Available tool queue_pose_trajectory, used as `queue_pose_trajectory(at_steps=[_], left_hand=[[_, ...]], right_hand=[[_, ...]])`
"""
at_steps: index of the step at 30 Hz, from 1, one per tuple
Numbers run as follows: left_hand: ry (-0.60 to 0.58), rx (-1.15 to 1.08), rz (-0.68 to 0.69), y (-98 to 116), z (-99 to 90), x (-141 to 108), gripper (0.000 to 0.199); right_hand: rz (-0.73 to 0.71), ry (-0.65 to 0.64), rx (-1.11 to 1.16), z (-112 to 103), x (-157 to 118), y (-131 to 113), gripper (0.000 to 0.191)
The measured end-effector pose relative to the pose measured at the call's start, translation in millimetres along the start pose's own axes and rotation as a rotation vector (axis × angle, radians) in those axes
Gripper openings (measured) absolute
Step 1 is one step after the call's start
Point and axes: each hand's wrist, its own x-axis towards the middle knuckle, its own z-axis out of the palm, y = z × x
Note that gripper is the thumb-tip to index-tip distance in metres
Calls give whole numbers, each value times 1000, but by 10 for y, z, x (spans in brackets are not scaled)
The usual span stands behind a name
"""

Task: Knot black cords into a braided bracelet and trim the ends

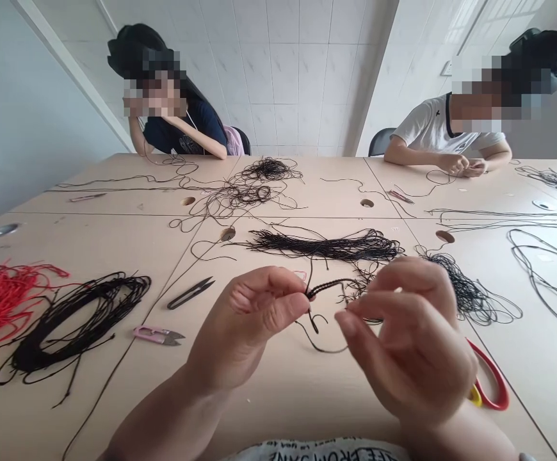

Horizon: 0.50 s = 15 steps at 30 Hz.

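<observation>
Thumb and forefinger of my left hand point(247, 323) pinch a black braided cord point(329, 285) near its knotted end. A small loop and a thin tail hang below that knot. The cord runs right toward my right hand point(403, 336), whose thumb and forefinger come together near a thin strand; the exact grip is too small to make out. Just beyond both hands lies a long bundle of black braided cords point(326, 246).
Left are red cords point(0, 307), a black cord coil point(24, 349), dark snips point(191, 293) and pink snips point(158, 335). Red-handled scissors point(499, 384) lie beside my right wrist. Loose black cord point(470, 294) spreads at right. Two people sit across the table point(91, 243).
</observation>
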Motion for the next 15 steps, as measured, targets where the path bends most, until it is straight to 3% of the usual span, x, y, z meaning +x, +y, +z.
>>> queue_pose_trajectory(at_steps=[4,8,15], left_hand=[[-3,77,122,-13,-3,-31,7],[-38,93,165,-32,-4,-55,5],[9,22,133,-74,60,-71,9]], right_hand=[[-31,-205,-22,21,-5,-36,11],[-33,-254,106,68,-16,-7,16],[-86,-315,142,48,4,10,22]])
